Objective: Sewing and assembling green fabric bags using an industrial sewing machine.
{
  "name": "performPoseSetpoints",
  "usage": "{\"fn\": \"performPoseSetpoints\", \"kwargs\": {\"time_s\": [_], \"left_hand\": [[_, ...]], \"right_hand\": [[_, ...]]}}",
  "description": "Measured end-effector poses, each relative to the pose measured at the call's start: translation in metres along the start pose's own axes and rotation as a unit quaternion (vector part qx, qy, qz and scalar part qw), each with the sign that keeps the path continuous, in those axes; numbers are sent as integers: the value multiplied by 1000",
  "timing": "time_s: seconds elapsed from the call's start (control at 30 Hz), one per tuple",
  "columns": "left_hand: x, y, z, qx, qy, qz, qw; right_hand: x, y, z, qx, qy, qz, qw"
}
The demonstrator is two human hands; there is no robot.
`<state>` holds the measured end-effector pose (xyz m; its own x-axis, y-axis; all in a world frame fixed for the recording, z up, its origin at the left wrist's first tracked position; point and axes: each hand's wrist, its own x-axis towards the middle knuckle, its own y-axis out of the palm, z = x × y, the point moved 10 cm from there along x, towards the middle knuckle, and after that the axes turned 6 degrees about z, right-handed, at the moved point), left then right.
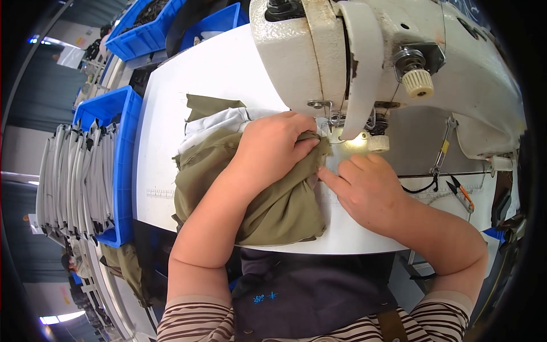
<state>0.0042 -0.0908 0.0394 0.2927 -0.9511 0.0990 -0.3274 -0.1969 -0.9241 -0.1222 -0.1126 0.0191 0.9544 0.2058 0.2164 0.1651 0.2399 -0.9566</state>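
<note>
A bunched olive-green cloth piece [279,216] lies on the white table left of the sewing machine's needle area [341,134], with a white cloth layer [213,122] showing behind it. My left hand [276,145] rests over the cloth, its thumb and fingers pinching a folded edge close to the presser foot. At the cloth's right edge, my right hand [362,185] has its index finger against the fabric and its other fingers curled. Its thumb is mostly hidden. The lit metal needle plate [359,145] lies just beyond my right hand.
The white machine head [307,57] overhangs the far side. Orange-handled thread snips [464,194] and a yellow-marked metal tool [444,145] lie at right. A blue bin [128,159] with stacked grey-white pieces [80,179] stands at left; other blue bins [142,37] sit behind.
</note>
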Motion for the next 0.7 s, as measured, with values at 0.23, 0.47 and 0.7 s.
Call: {"fn": "performPoseSetpoints", "kwargs": {"time_s": [0.23,0.47,0.7], "left_hand": [[3,7,7,-31,-11,32,999],[1,9,19,-77,-69,17,995],[12,21,34,-101,-103,41,989]], "right_hand": [[2,-16,0,-16,18,-52,998],[5,-11,-1,-17,29,-40,999],[6,-10,-3,-57,22,-41,997]]}}
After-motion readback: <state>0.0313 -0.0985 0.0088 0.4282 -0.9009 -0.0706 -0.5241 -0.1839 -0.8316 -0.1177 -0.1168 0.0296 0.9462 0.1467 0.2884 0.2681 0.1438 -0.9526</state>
